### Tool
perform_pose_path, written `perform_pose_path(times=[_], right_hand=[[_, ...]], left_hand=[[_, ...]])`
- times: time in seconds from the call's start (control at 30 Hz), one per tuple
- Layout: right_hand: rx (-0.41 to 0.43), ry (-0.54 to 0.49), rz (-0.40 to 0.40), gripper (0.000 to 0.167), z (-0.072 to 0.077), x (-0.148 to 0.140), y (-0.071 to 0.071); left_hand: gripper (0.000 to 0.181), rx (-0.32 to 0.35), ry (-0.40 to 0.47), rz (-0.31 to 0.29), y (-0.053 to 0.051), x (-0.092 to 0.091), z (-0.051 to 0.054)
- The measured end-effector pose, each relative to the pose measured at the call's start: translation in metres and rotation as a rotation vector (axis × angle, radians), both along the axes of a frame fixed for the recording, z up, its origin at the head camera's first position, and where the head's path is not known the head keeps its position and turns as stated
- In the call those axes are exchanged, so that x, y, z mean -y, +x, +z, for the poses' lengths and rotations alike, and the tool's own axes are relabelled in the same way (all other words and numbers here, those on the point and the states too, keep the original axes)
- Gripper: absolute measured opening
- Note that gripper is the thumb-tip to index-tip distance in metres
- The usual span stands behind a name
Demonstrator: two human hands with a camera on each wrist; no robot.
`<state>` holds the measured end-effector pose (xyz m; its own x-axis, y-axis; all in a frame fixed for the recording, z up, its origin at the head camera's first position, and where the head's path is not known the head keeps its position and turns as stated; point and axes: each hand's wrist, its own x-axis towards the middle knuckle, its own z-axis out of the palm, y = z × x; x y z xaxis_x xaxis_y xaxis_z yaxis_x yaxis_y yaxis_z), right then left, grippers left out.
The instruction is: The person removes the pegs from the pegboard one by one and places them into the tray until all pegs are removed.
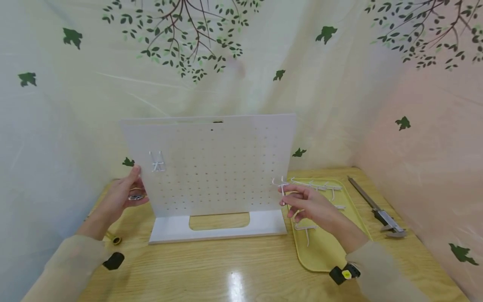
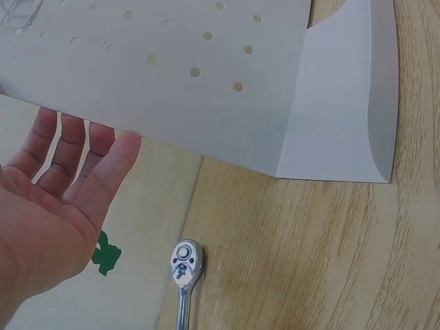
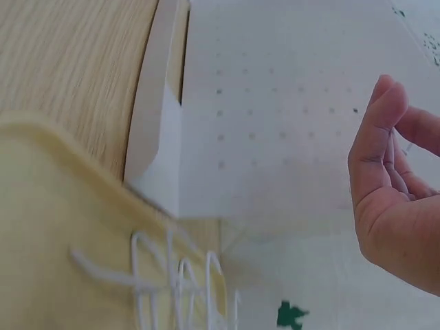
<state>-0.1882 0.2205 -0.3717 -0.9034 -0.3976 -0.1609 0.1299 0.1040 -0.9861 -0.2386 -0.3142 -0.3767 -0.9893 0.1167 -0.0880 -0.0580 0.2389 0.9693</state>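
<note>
A white pegboard (image 1: 226, 142) stands upright on its base. My left hand (image 1: 126, 188) holds its left edge, thumb and fingertips at the rim in the left wrist view. On the board's upper left hangs a white wire hook (image 1: 157, 161). By the lower right edge, my right hand (image 1: 307, 203) pinches another white hook (image 1: 282, 192), prongs toward the board. That held hook is mostly hidden by the fingers in the right wrist view. Beneath the right hand, a yellow tray (image 1: 320, 256) bears several more white hooks (image 3: 175, 282).
Right of the tray lies a caliper (image 1: 377, 209). A ratchet wrench (image 2: 184, 265) rests on the wooden table (image 1: 188, 268) by the left hand. Near the left wrist is a small brass-coloured ring-ended piece (image 1: 116, 240). Behind everything hangs a leaf-patterned curtain (image 1: 241, 92).
</note>
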Motion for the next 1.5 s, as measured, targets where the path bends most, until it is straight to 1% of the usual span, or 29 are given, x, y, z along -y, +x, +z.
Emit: perform_pose_path(times=[0.17, 0.27, 0.43, 0.53, 0.63, 0.77, 0.9, 1.03, 1.2, 1.27, 1.5], right_hand=[[-0.008, 0.021, -0.032, 0.038, -0.005, -0.032, 0.009], [-0.011, 0.041, -0.052, 0.035, -0.01, -0.051, 0.015], [-0.005, 0.112, -0.073, 0.043, -0.021, -0.08, 0.021], [0.001, 0.162, -0.053, 0.051, -0.027, -0.095, 0.025], [0.011, 0.189, -0.02, 0.057, -0.034, -0.108, 0.029], [0.046, 0.191, 0.019, 0.054, -0.045, -0.121, 0.034], [0.069, 0.184, 0.034, 0.048, -0.057, -0.13, 0.037], [0.085, 0.155, 0.052, 0.049, -0.067, -0.134, 0.041], [0.12, 0.097, 0.11, 0.05, -0.078, -0.137, 0.045], [0.133, 0.084, 0.125, 0.049, -0.081, -0.137, 0.045], [0.153, 0.087, 0.113, 0.052, -0.084, -0.137, 0.046]], left_hand=[[0.062, -0.001, 0.004, 0.007, 0.001, 0.001, 0.0], [0.063, 0.005, 0.012, 0.013, 0.002, 0.002, -0.001], [0.064, 0.008, 0.01, 0.019, 0.004, 0.003, -0.001], [0.065, 0.006, 0.009, 0.021, 0.005, 0.003, 0.0], [0.064, 0.005, 0.013, 0.022, 0.004, 0.003, 0.002], [0.064, -0.001, 0.015, 0.013, 0.004, 0.003, 0.004], [0.063, -0.005, 0.02, 0.003, 0.003, 0.003, 0.005], [0.062, -0.002, 0.029, 0.0, 0.004, 0.003, 0.005], [0.064, 0.008, 0.039, 0.013, 0.007, 0.001, 0.004], [0.064, 0.008, 0.036, 0.022, 0.008, 0.0, 0.003], [0.07, -0.004, 0.01, 0.027, 0.006, -0.004, 0.002]])
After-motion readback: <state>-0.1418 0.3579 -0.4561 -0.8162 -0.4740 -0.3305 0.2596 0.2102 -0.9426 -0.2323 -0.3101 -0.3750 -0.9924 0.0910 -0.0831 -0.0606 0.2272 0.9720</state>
